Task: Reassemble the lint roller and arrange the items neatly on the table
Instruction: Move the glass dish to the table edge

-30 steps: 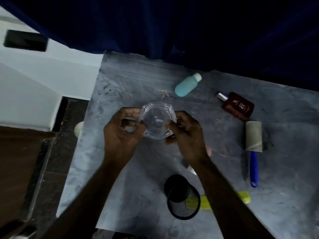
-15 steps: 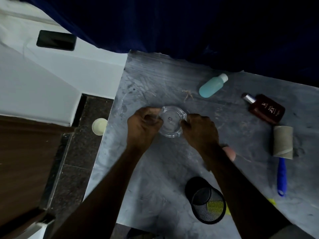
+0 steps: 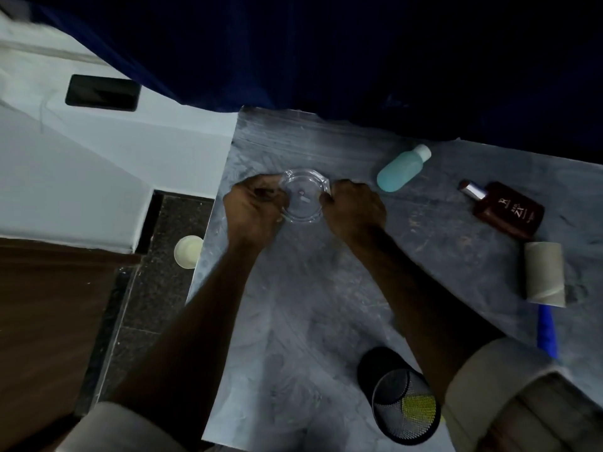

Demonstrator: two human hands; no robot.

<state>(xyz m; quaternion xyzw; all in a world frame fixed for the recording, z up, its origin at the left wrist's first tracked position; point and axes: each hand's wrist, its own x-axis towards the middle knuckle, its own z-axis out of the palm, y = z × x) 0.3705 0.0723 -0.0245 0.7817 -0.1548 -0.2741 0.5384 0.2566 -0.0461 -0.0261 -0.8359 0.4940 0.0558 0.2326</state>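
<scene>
A clear glass dish (image 3: 303,199) rests low on the grey table (image 3: 310,305) near its far left corner. My left hand (image 3: 253,208) grips its left rim and my right hand (image 3: 354,207) grips its right rim. The lint roller lies at the right edge of the table, its cardboard-coloured roll (image 3: 544,277) attached to a blue handle (image 3: 546,331). A teal bottle (image 3: 402,172) with a white cap lies on its side beyond my right hand. A dark red perfume bottle (image 3: 507,210) lies flat to the right of it.
A black mesh cup (image 3: 399,406) lies tipped on its side near the table's front edge, something yellow showing through it. Dark blue cloth hangs behind the table. Off the left edge, a pale round lid (image 3: 188,256) sits on the dark floor; a black phone (image 3: 102,93) lies on a white surface.
Both hands have carried the glass dish away from me and lowered it toward the far left part of the table. The view has shifted left.
</scene>
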